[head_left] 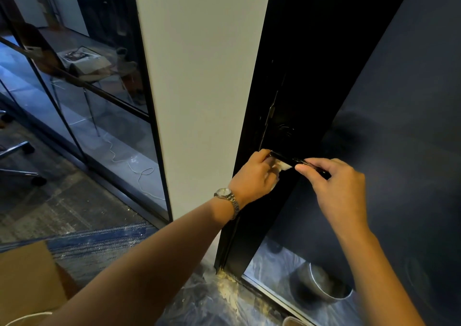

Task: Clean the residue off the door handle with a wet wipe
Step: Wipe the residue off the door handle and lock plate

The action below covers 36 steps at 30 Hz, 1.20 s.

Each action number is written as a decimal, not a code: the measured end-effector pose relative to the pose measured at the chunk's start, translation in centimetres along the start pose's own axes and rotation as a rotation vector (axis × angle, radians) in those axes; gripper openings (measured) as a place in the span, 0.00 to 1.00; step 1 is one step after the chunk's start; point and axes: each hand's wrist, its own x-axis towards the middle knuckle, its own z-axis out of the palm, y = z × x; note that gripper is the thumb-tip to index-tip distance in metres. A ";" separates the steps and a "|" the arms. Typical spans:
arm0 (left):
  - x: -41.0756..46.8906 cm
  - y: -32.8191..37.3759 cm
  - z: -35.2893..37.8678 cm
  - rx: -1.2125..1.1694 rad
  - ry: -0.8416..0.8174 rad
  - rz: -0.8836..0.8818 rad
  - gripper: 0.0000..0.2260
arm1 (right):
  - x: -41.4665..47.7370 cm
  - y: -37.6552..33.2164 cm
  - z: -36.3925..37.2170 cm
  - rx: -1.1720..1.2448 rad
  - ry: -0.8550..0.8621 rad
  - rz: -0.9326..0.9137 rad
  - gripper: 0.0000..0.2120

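A black lever door handle (287, 158) sticks out from the edge of a dark door (311, 76). My left hand (257, 176), with a metal watch at the wrist, presses a pale wet wipe (283, 165) against the underside of the handle near its left end. My right hand (334, 186) pinches the handle's right end between thumb and fingers. Much of the wipe is hidden in my left palm.
A white wall post (199, 88) stands left of the door, with black-framed glass panels (87, 88) beyond it. Plastic sheeting with debris (224, 290) covers the floor. A metal bucket (321, 285) sits behind the door, a cardboard box (25, 280) at the lower left.
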 end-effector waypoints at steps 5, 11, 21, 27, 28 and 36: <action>-0.4 -0.1 0.9 0.258 -0.046 0.039 0.17 | 0.0 -0.1 0.0 0.006 -0.002 0.000 0.16; -0.2 0.7 2.0 0.136 -0.009 -0.302 0.16 | -0.1 -0.1 0.0 -0.011 0.004 -0.008 0.16; 0.0 2.7 2.0 -1.197 0.145 -1.030 0.05 | -0.1 0.2 0.1 0.015 0.010 -0.021 0.16; -0.1 2.9 1.6 -0.661 0.191 -0.804 0.10 | -0.2 0.2 -0.1 0.002 -0.004 -0.019 0.16; -0.4 3.2 1.6 -0.575 0.211 -0.691 0.13 | -0.2 0.1 -0.1 0.004 -0.002 -0.019 0.15; -1.0 -0.2 1.8 0.182 0.064 0.085 0.11 | 0.0 0.1 0.1 -0.010 0.004 -0.020 0.16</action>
